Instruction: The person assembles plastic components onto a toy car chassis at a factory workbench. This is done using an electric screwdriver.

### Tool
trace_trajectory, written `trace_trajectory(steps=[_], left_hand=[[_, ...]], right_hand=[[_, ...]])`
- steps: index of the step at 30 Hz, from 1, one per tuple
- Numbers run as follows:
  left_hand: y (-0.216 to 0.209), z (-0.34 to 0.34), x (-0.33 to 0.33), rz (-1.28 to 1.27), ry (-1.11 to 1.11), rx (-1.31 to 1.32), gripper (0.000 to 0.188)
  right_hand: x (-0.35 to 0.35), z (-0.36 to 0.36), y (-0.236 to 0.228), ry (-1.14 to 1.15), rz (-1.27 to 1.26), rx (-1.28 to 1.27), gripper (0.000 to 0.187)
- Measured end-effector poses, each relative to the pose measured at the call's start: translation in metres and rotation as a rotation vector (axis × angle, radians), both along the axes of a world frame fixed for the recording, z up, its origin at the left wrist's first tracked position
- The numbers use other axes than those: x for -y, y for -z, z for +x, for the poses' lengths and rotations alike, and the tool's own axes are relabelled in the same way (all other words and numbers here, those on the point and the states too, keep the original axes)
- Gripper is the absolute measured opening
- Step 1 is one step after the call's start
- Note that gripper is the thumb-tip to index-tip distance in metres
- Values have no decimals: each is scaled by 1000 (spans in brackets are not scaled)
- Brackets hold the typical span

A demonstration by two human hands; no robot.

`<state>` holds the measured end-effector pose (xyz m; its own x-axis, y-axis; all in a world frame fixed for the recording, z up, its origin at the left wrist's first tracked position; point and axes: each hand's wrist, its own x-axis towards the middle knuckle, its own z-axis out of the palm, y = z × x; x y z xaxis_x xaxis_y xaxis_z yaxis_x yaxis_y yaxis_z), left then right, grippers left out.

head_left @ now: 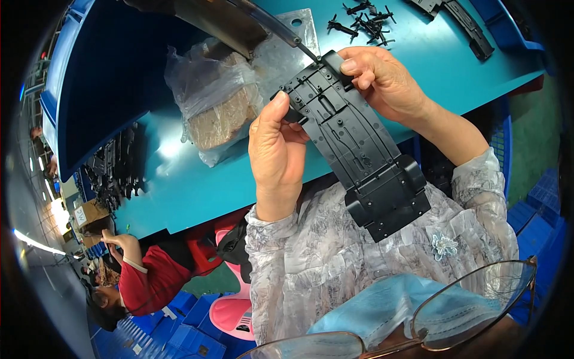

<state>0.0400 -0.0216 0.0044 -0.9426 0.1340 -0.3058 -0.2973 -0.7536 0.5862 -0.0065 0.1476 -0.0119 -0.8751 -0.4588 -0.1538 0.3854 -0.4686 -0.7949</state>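
Both hands hold a long black plastic chassis plate [353,137], ribbed and dotted with screw posts, its lower end tilted toward my body. My left hand [277,152] grips the upper left corner, thumb on top and fingers curled beneath. At the upper right corner, my right hand [382,81] pinches the edge between thumb and fingers. A thin dark metal rod [308,52], part of a machine arm [272,24], reaches down to the plate's upper edge. I cannot tell whether its tip touches the plate.
A plastic-wrapped brown block [221,116] sits on the teal table [197,200], left of my hands. Small black parts [371,24] lie at the back. A large blue bin [107,78] and a pile of black parts [116,161] are at left. A person in red [155,275] works nearby.
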Motion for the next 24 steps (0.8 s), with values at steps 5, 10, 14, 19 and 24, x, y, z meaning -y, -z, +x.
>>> trace_trajectory(steps=[5,10,14,19,24], left_hand=[[-6,-1,0,0,11,-5,11],[-4,-2,0,-5,10,21,12],[-7,-1,-1,2,22,-11,12],[-9,-2,-1,11,32,15,11],[-9,-2,-1,10,28,6,10]], right_hand=[[2,-1,-3,-31,-27,-13,13],[-1,-3,-1,-29,-25,-46,11],[-2,-3,-2,-48,-34,-55,10],[-1,-1,-4,-21,-51,-45,10],[-1,-2,-2,-34,-58,-49,10]])
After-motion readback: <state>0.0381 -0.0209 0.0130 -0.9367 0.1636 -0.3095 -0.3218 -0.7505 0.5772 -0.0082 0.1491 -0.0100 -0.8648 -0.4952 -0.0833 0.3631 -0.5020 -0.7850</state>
